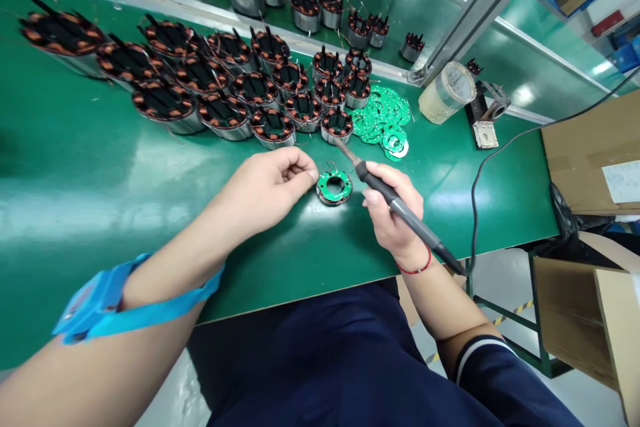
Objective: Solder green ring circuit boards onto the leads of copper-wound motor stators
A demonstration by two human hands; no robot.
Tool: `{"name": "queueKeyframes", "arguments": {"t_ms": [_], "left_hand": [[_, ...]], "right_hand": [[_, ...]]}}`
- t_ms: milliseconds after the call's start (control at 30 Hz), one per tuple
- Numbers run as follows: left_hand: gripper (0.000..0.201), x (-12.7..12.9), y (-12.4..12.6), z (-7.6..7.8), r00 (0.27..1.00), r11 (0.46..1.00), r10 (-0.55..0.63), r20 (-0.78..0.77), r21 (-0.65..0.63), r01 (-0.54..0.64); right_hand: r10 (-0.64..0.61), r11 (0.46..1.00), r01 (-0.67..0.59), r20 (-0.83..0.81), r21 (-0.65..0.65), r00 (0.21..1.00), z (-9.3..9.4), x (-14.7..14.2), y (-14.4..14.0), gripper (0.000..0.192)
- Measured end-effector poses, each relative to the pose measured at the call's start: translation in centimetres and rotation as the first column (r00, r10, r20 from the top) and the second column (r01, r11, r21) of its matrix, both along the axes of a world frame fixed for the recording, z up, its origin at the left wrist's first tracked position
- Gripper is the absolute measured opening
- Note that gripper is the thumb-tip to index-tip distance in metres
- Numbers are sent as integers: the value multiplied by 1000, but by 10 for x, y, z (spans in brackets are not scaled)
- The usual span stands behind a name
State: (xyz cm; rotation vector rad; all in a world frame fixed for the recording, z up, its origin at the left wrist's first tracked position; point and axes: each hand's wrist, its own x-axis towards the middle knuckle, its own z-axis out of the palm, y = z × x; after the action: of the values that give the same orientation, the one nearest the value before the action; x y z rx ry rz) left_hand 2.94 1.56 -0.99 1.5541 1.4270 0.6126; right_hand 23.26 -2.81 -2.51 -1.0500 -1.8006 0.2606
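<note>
- Green round circuit board [334, 187] sits near the table's [90, 167] front edge.
- Left hand [265, 190] pinches thin wire beside it.
- Right hand [393, 213] grips a soldering iron [400, 207].

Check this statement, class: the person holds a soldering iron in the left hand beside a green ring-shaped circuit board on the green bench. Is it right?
Not quite. The head view shows the soldering iron in the right hand, not the left. The left hand pinches something thin beside the green ring-shaped circuit board on the green bench.
</note>
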Motion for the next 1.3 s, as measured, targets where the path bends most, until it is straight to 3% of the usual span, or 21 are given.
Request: {"name": "queueKeyframes", "arguments": {"t_ms": [167,433,600,667,767,833,967,1033,1167,1233,1300], "left_hand": [[19,3,-2,5,1000,1000,23,7,12,-23],[20,1,-2,7,1000,999,8,-13,44,-8],[19,2,-2,9,999,999,2,-47,47,0],[18,3,-2,10,998,998,0,-65,57,3],[18,3,-3,8,997,997,-1,-79,77,7],[18,3,-4,6,996,995,-1,-87,96,10],[18,2,-4,6,996,990,-20,-92,135,33],[18,2,-3,7,995,987,-30,-92,153,44],[20,1,-1,4,995,981,-56,-78,179,70],[20,3,-2,0,996,976,-76,-56,198,85],[22,3,-3,-3,997,973,-79,-15,216,80]], "right_hand": [[26,990,-18,-56,138,998,6,-1,-1,22],[47,991,-42,-39,128,998,13,-4,0,24],[51,991,-39,-85,130,995,5,-2,-1,19],[9,998,-2,-106,67,994,-1,-1,-2,24],[-60,988,48,-75,-149,995,-9,-1,0,46],[-29,970,23,-21,-243,999,-10,-2,2,50],[113,965,-66,175,-255,978,-5,-5,3,42],[121,968,-60,245,-245,962,-1,-3,3,39],[-10,982,58,258,-181,966,2,24,20,40],[-162,975,193,239,-111,957,3,51,41,41],[-360,922,381,204,-74,910,8,79,65,41]]}}
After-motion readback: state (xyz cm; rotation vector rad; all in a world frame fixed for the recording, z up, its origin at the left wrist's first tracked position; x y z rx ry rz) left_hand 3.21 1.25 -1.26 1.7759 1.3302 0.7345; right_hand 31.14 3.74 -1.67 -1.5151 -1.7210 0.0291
